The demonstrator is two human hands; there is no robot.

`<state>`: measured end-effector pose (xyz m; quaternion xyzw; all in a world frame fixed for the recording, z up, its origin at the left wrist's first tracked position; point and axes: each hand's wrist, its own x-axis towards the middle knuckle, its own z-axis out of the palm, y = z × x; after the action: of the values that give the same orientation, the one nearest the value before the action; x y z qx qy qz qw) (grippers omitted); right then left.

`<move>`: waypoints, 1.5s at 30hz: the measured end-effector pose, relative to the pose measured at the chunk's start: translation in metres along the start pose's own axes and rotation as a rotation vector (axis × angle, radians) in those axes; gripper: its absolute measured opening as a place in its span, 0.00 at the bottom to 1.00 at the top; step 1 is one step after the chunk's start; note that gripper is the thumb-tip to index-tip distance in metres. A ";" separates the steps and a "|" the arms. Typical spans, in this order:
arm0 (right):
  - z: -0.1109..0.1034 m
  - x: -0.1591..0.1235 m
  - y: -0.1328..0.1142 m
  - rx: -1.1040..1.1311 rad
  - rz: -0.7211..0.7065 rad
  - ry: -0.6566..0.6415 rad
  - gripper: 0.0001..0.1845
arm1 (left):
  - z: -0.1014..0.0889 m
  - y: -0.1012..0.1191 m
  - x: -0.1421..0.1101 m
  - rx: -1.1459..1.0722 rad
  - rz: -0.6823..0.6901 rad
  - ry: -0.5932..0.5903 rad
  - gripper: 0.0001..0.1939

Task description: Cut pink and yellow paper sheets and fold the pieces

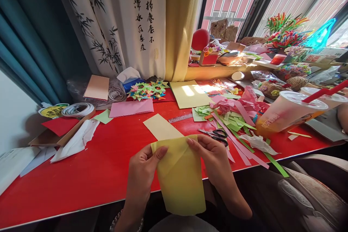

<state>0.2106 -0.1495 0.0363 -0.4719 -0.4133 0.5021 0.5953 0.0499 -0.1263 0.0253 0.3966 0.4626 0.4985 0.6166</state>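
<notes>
Both hands hold up one sheet of yellow paper (181, 181) at the near edge of the red table. My left hand (144, 166) pinches its upper left corner, thumb on the front. At the upper right corner my right hand (210, 156) grips it the same way. Faint creases run across the sheet, and its lower end hangs below the table edge. Just behind it lies a pale yellow paper strip (161, 127), partly covered by the held sheet. Scissors with black handles (219, 133) rest beyond my right hand, near a ruler (180, 117).
Green and pink paper strips (231, 119) are heaped to the right, beside plastic drink cups (288, 112). Folded paper pieces (148, 90), a pink sheet (132, 108) and a larger yellow sheet (190, 94) lie at the back. A cardboard tray (46, 138) stands left.
</notes>
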 end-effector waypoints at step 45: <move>-0.005 -0.003 0.001 -0.241 -0.061 0.071 0.20 | -0.006 -0.006 0.000 -0.089 0.055 -0.003 0.09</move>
<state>0.2145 -0.1526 0.0342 -0.5447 -0.4632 0.4137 0.5636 0.0458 -0.1268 0.0184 0.3824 0.4279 0.5347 0.6204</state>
